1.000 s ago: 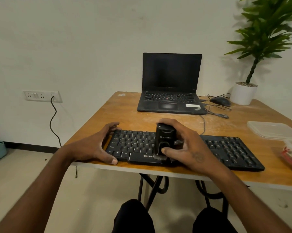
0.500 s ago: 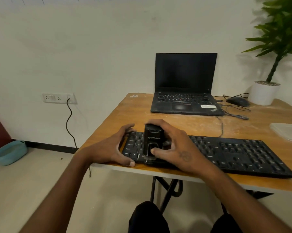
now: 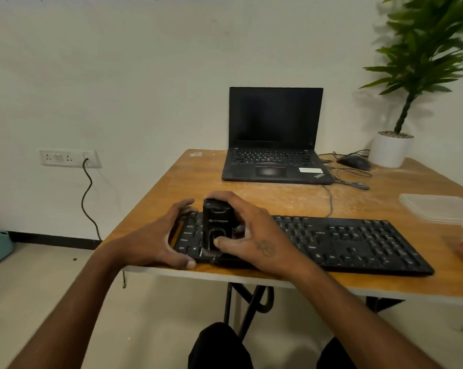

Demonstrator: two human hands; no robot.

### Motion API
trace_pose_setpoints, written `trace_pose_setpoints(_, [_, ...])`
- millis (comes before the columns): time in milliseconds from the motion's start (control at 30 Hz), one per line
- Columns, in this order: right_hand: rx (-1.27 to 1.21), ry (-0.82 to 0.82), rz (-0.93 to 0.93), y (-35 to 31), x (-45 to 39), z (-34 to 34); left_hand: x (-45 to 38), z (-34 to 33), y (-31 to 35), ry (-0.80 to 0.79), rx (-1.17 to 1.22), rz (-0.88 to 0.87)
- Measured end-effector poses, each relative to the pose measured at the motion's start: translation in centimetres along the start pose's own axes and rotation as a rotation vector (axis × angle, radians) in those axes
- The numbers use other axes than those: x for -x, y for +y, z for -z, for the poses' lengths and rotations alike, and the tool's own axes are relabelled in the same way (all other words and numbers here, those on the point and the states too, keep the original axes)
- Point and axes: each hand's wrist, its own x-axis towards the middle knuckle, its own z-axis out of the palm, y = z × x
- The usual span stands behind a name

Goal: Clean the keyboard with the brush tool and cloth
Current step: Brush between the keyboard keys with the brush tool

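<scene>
Right hand wraps the black brush tool, fingers curled over its top and far side, thumb pressed on its near face. The tool stands upright, its lower end down on the keys at the left end of the keyboard. Left hand cups that left end, fingers curved round the far corner, thumb lying along the near edge, gripping the keyboard's short side. The two hands sit just beside each other with the tool between them.

The keyboard runs along the near edge of the desk, its front edge close to the lip, its left end near the desk's near-left corner. To the right of the hands the whole run of keys lies uncovered. Behind the keyboard a band of bare desk stretches back to the laptop at the far edge. A mouse and potted plant stand at the far right, a clear plastic lid at the right edge. No cloth is in view.
</scene>
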Motion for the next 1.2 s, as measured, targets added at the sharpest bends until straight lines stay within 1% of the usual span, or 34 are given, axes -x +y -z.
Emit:
trace_pose_setpoints(67, [0.032,0.015,-0.007,0.1,0.1,0.2,-0.2,-0.1,-0.4,-0.007,0.013,-0.006])
trace_pose_setpoints(233, [0.142,-0.01,0.073,-1.6,-2.7,-4.5,-0.5,-0.6,0.1,-0.009,0.027,-0.084])
trace_pose_setpoints(300, [0.124,-0.003,0.054,-1.6,-2.6,-3.7,-0.5,-0.6,-0.3,-0.013,0.045,-0.077])
trace_pose_setpoints(400, [0.03,0.01,-0.04,-0.8,0.2,1.3,-0.5,-0.2,-1.1,-0.008,0.034,-0.051])
trace_pose_setpoints(467, [-0.077,0.105,-0.104,0.2,2.9,6.1,-0.7,0.0,-1.7,0.006,0.032,-0.028])
trace_pose_setpoints(500, [-0.08,0.177,-0.132,0.6,4.3,8.6,-0.8,0.1,-1.9,0.002,0.027,-0.025])
trace_pose_setpoints(600, [0.084,0.357,-0.215,1.8,7.7,15.7,-1.0,0.1,-2.5,0.011,0.016,-0.028])
trace_pose_setpoints(700, [0.166,0.417,-0.281,3.5,9.3,20.0,-1.2,0.1,-2.9,0.051,0.032,-0.024])
trace_pose_setpoints(767, [0.179,0.392,-0.297,4.4,9.4,20.7,-1.2,0.1,-3.2,0.079,0.053,-0.026])
trace_pose_setpoints(833, [0.228,0.328,-0.298,5.0,9.0,20.1,-1.2,0.1,-3.2,0.083,0.061,-0.021])
trace_pose_setpoints(1033, [0.253,0.227,-0.193,6.1,5.7,16.4,-1.2,0.4,-2.9,0.051,0.078,0.003])
trace_pose_setpoints(1100, [0.226,0.198,-0.204,6.0,5.4,16.7,-1.2,0.4,-3.0,0.035,0.083,-0.004])
trace_pose_setpoints(1200, [0.244,0.208,-0.292,6.3,6.7,19.1,-1.2,0.3,-2.7,0.035,0.046,0.002])
